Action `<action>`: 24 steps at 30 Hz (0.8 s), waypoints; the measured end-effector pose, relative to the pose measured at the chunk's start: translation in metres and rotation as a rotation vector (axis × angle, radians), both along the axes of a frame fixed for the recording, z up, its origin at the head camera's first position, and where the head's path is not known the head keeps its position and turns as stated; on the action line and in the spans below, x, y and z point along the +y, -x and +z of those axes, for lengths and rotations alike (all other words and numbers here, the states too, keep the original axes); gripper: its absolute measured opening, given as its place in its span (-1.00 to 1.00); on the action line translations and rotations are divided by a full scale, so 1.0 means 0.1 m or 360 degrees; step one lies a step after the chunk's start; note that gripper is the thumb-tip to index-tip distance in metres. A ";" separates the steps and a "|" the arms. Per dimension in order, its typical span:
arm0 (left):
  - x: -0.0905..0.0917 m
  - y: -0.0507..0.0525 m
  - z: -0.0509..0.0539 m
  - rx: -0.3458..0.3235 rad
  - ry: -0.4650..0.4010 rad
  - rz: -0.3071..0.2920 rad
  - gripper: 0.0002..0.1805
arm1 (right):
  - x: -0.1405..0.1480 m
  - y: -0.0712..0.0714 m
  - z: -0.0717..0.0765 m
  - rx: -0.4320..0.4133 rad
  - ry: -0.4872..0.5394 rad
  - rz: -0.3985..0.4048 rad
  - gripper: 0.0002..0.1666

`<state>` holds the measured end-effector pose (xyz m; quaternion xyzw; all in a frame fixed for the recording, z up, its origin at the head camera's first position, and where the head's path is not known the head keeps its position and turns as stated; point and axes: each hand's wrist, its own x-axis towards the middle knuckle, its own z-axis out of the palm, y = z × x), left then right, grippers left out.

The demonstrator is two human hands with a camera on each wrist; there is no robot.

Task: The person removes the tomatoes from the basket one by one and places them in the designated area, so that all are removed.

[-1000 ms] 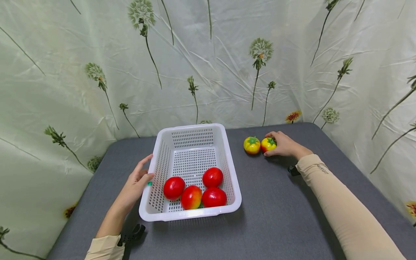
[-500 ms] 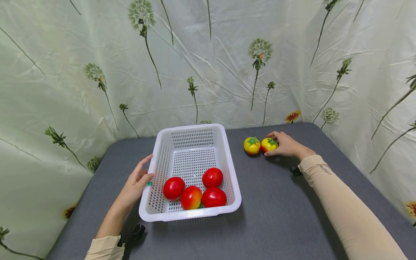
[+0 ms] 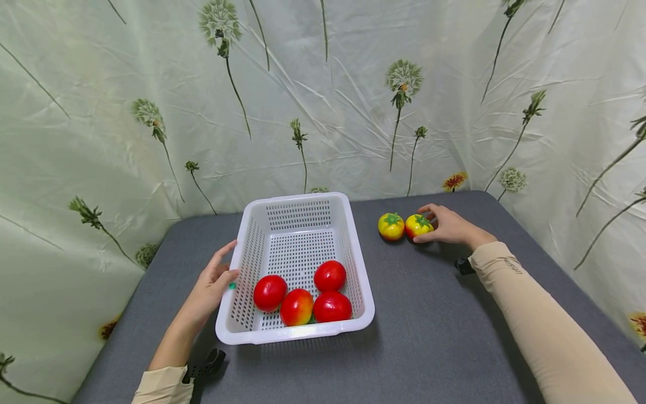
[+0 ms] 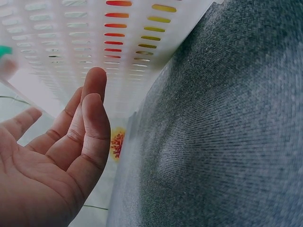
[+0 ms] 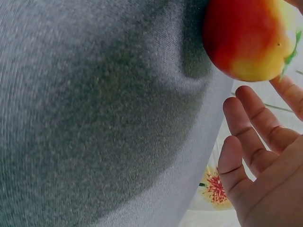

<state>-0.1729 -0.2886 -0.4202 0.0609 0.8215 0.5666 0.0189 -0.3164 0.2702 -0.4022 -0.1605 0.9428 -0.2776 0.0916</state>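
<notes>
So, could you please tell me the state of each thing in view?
White perforated basket: open side up, partly filled
Four red fruits: in the basket, towards its near end
Left tomato-like fruit: on the gray table, green top up
Right tomato-like fruit: beside it, green top up
Right hand: around that fruit; grip unclear
Left hand: at the basket's left rim
Flowered backdrop: hanging, creased

A curtained-off nook, shown by flower-print drapes (image 3: 348, 123) behind a grey table (image 3: 429, 336).
</notes>
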 end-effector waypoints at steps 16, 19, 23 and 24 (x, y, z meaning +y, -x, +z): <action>0.00 -0.02 0.01 -0.0001 0.0041 0.0025 -0.25 | 0.23 -0.06 0.24 0.0030 -0.0016 -0.0066 0.05; 0.00 -0.01 0.01 0.0002 0.0048 0.0030 -0.25 | 0.23 -0.06 0.31 0.0053 -0.0002 -0.0063 0.06; 0.00 0.00 0.01 0.0005 0.0038 0.0019 -0.25 | 0.17 -0.05 0.39 0.0092 0.0017 -0.0053 0.03; 0.01 0.00 0.01 0.0005 0.0033 0.0015 -0.25 | 0.15 -0.05 0.41 0.0098 0.0023 -0.0050 0.02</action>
